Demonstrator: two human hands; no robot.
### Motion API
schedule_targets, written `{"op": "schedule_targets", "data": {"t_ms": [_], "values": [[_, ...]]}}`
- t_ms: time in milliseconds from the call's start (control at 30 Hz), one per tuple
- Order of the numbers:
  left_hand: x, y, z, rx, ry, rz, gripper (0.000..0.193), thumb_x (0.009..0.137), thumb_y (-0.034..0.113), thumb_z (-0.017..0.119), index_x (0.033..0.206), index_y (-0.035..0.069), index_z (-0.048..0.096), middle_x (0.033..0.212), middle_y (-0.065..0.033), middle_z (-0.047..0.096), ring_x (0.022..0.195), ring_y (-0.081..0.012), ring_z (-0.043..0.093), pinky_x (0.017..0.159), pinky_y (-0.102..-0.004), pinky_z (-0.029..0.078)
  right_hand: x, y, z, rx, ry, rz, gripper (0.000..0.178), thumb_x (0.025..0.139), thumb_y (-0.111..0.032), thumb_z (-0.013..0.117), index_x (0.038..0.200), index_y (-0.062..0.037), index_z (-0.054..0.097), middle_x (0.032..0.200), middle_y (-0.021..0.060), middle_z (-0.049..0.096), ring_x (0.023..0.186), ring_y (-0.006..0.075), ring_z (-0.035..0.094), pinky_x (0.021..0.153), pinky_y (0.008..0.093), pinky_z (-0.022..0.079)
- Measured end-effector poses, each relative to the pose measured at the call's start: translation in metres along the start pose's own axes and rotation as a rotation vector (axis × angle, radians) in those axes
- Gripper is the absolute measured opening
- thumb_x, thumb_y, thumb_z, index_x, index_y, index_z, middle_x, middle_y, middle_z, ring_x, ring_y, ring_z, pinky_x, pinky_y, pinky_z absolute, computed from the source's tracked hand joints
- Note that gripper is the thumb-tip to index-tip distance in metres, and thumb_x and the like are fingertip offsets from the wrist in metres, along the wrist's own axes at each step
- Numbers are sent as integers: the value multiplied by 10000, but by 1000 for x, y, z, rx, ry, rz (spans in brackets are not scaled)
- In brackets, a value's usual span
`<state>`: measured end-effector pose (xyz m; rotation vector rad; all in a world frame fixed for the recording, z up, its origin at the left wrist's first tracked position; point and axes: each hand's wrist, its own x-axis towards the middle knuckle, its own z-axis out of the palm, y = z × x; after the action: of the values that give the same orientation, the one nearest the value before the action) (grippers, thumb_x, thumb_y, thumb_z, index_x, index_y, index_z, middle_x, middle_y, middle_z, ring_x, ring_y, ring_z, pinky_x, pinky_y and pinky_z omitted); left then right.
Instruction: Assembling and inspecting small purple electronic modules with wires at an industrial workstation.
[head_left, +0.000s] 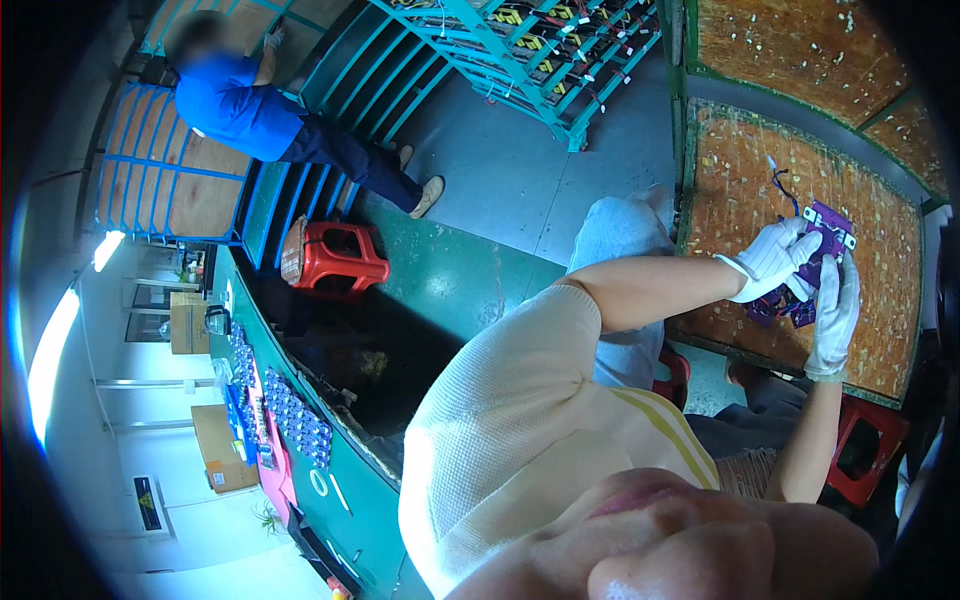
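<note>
Over the worn wooden tabletop [740, 160], both my hands, in white gloves, are closed on a purple circuit board [829, 218] with pale fittings at its corners. My left hand [775, 262] grips its left side, fingers over its face. My right hand [836, 318] holds the lower right part, fingers pointing up along it; my fingers hide that end of the board. A dark cable [786, 190] with a pale plug lies beside the board's upper left. More purple boards with wires [770, 308] lie partly hidden beneath my hands.
A teal rack [560, 110] holds wired parts. A person in blue [240, 105] stands by shelving at upper left. One red stool [345, 260] stands near the green bench [360, 500], which carries rows of small boards [297, 420]. Another red stool [868, 448] is at right.
</note>
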<state>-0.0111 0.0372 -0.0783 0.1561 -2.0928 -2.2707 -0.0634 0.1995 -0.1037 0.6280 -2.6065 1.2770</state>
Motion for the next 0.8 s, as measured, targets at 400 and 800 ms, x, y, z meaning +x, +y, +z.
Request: {"op": "schedule_targets", "data": {"t_ms": [400,800], "values": [[4,-10,2,-8,45,72,465,885,354,498,1109,-52,476,978,-137,568,885,-165,525,793,-289,427,0,4,2,-12,-2,-16,453,870,-308,524,1166,33,486,1143,213,523,1049,300,518,902,354,387],[7,-16,9,-110,21,116,392,903,308,479,1106,-28,485,990,-115,565,899,-156,512,807,-293,416,0,7,1,34,29,-29,387,904,-265,466,1161,23,496,1139,193,533,1044,278,524,893,339,394]]}}
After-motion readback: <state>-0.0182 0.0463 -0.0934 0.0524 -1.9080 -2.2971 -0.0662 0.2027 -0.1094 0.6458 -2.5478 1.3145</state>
